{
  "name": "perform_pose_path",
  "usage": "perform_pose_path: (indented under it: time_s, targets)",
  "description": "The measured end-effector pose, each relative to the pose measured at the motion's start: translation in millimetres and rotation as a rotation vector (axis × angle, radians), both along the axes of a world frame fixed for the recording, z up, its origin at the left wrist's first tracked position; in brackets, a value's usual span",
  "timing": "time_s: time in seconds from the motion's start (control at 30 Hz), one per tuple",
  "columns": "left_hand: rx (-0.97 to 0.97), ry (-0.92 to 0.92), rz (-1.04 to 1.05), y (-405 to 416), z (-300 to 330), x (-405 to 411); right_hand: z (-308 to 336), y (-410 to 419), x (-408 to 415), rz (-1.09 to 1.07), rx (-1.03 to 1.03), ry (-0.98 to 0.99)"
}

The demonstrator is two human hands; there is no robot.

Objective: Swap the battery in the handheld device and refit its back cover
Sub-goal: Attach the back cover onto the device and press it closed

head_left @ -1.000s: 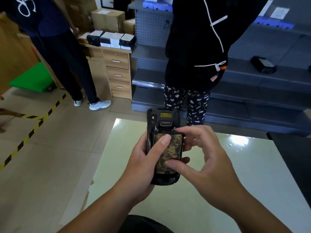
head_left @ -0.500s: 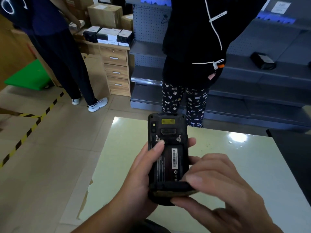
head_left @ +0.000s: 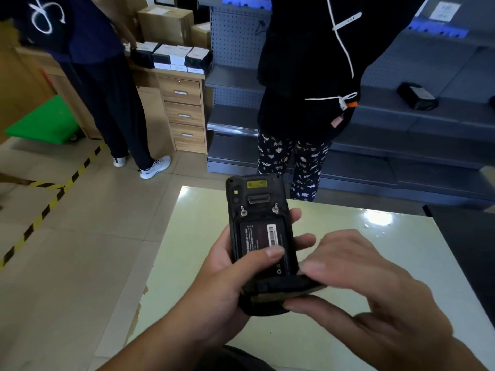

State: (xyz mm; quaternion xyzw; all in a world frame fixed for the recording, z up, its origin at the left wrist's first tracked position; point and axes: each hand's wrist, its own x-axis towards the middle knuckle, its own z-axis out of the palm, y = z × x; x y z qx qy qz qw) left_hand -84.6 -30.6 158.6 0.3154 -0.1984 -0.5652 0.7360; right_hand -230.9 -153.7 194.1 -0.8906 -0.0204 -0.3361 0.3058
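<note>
The right hand (head_left: 369,285) pinches the back cover (head_left: 284,289) between thumb and forefinger, lifted off at the lower end of the handheld device (head_left: 257,210), while the left hand (head_left: 222,274) wraps the body from beneath, thumb laid on the battery (head_left: 261,238) sitting in its open bay, all above the pale table (head_left: 401,250). The likeliest slip, I judge, is the cover: it is held only by a light pinch at its edge and tilted, so it could twist free and fall to the table or floor. The device itself rides on curled fingers with no support below, so a hard pull on the battery could jerk it loose. Prying with the thumb alone may also skid across the smooth label. The battery label (head_left: 272,234) carries a barcode and lines of small print, too fine to read; a yellow sticker (head_left: 256,184) near the top is likewise illegible. Farther off, a white tag (head_left: 443,9) on the grey shelving (head_left: 401,135) cannot be read either.
</note>
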Motion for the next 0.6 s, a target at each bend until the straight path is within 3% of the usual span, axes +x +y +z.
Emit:
perform_pose_path:
  time_s: [0.03, 0.1, 0.17, 0.23, 0.4, 0.5, 0.6]
  targets:
    - [-0.006, -0.009, -0.007, 1, 0, 1, 4, -2, 5, -0.038, -0.01, 0.103]
    - [-0.003, -0.036, -0.03, 1, 1, 2, 8, 7, 9, -0.052, 0.267, 0.217]
    - [0.029, -0.048, -0.027, 0, 3, 2, 10, 19, 2, -0.086, 0.547, -0.055]
    - [0.069, -0.008, -0.013, -1, 6, 3, 16, 20, -7, -0.164, 0.7, -0.273]
    - [0.118, 0.083, -0.053, 0, 9, 3, 24, -5, 0, -0.242, 1.295, -0.37]
    - [0.158, 0.099, -0.056, -1, 9, 2, 18, -5, -3, -0.176, 1.296, -0.287]
    - [0.207, 0.092, -0.014, -3, 8, 5, 13, -6, -6, -0.245, 0.973, -0.105]
